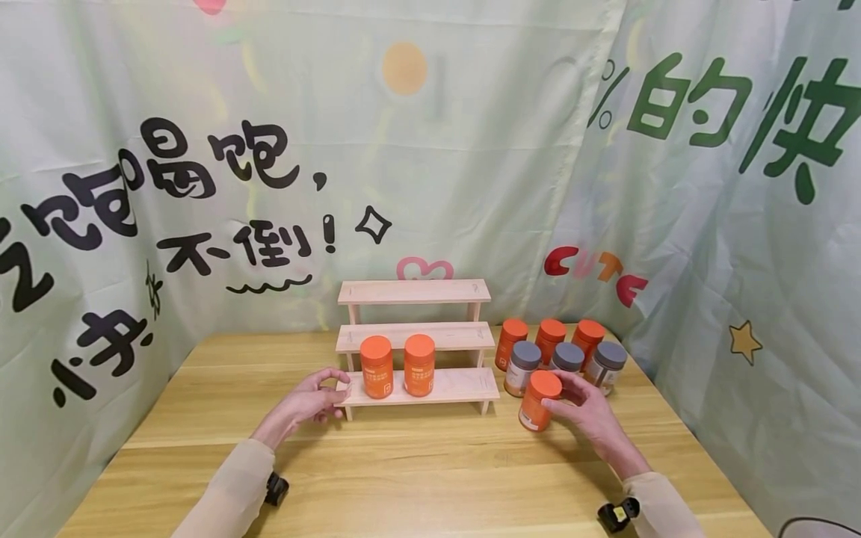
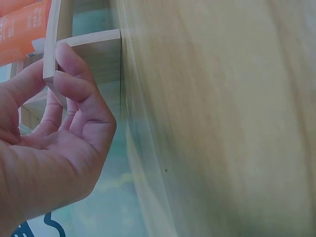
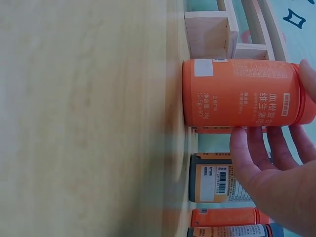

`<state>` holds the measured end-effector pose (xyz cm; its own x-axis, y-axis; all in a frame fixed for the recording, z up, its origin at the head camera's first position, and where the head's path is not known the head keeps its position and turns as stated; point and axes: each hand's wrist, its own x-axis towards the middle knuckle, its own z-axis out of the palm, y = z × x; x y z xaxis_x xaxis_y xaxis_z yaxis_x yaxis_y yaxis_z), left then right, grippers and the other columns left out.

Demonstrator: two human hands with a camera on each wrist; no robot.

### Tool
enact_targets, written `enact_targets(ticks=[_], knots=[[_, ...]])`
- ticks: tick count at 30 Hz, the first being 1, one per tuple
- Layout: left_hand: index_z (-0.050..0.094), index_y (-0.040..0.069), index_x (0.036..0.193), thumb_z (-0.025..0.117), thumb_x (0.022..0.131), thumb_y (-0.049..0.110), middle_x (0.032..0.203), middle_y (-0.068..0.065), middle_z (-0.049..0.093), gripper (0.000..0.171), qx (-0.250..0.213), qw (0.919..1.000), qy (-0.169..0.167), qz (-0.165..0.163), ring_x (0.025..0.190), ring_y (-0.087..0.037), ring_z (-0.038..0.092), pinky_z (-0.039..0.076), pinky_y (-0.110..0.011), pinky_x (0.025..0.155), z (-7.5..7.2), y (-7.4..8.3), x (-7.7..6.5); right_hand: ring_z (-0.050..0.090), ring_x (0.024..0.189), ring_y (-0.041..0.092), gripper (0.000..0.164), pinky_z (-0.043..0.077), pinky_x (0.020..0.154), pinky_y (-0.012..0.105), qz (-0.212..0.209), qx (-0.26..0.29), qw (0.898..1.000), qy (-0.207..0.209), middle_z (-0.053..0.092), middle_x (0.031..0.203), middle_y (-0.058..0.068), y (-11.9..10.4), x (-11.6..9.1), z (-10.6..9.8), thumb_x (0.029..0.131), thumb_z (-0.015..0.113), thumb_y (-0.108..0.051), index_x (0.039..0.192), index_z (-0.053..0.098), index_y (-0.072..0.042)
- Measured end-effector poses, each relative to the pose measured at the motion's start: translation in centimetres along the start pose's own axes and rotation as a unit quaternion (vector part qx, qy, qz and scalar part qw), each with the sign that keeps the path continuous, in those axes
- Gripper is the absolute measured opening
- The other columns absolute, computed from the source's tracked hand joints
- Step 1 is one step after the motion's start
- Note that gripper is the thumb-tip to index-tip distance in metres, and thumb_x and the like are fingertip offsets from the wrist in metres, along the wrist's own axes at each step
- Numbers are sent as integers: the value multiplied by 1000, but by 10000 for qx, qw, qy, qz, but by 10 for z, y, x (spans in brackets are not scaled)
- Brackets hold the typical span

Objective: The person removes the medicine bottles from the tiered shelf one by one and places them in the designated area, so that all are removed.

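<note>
My left hand [image 1: 315, 397] pinches the left end of the lowest board of a three-step wooden display stand [image 1: 464, 385], thumb on one side and fingers on the other in the left wrist view. On that board stand two upright orange supplement bottles, one left [image 1: 377, 368] and one right [image 1: 420, 366]. To the right of the stand, my right hand [image 1: 592, 418] grips another orange supplement bottle [image 3: 237, 94] between thumb and fingers. This bottle is upright, its base close to the table, its printed label showing in the right wrist view.
Behind the gripped bottle stand several grey-lidded bottles [image 1: 523, 368], with orange ones [image 1: 514, 344] in a row at the back. The stand's middle board [image 1: 413, 336] and top board [image 1: 413, 291] rise toward a printed cloth backdrop [image 1: 471, 187]. All rests on a wooden table [image 1: 403, 478].
</note>
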<state>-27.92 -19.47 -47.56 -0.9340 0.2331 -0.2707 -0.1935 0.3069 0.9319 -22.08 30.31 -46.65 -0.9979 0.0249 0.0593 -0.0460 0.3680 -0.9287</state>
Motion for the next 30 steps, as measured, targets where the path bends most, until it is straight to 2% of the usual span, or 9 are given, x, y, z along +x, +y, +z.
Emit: enact_targets(ticks=[2,7,9,12,16,19,23,26,30], knots=[[52,11,120,65,94,16,82,-7,65,30,-5,10000,27,7,66,-16,63,41,-26,53,0,0,0,53,102,-8,65,47,87,16,-99,36,9999,-2,55,133,12,0,0,0,86,76,-20,141,46,-4],[53,12,120,66,93,17,82,-6,65,31,25,10000,24,36,66,-16,63,41,-26,53,0,0,0,55,106,-9,60,48,87,14,-491,285,9984,-58,58,123,-11,-3,-2,-3,89,73,-16,141,46,-1],[52,12,121,66,93,17,82,-6,65,31,39,10000,7,50,66,-16,63,41,-26,53,0,0,1,55,107,-8,57,47,87,13,-681,469,9966,-15,60,121,-15,-7,-3,-4,90,71,-14,139,47,2],[52,11,121,66,93,18,82,-6,65,32,48,10000,-16,78,66,-16,63,41,-26,53,0,0,0,58,105,-5,52,48,86,13,-849,719,9937,170,64,119,-14,-16,-3,-4,92,68,-12,136,48,6],[52,11,121,66,93,18,81,-6,65,32,42,10000,-26,64,66,-16,63,41,-26,53,1,1,-1,61,99,-4,45,50,82,13,-762,919,9913,556,68,111,-12,-29,-4,-2,94,66,-12,132,51,7],[52,11,122,66,93,18,82,-7,65,32,28,10000,-37,42,66,-17,64,41,-26,53,1,0,-1,62,96,-3,41,50,80,13,-742,869,9899,841,69,105,-15,-36,-4,-1,94,67,-14,128,55,6],[52,11,122,65,94,16,84,-8,66,32,-35,10000,-39,43,67,-16,64,41,-26,53,1,1,-1,64,95,0,39,51,78,14,-947,698,9869,1103,69,101,-18,-45,-3,3,93,68,-18,123,60,5],[51,11,122,64,94,15,83,-7,66,31,-74,10000,-43,46,66,-17,64,41,-25,53,1,1,-1,67,92,4,39,54,77,17,-1133,857,9840,1079,71,101,-11,-52,-2,9,93,68,-17,121,59,9],[51,10,123,64,94,16,83,-7,66,32,-67,9999,-73,60,66,-16,64,42,-25,53,0,1,-2,69,85,8,39,56,76,22,-1211,1182,9825,785,71,100,-4,-57,-1,21,93,67,-14,119,58,13]])
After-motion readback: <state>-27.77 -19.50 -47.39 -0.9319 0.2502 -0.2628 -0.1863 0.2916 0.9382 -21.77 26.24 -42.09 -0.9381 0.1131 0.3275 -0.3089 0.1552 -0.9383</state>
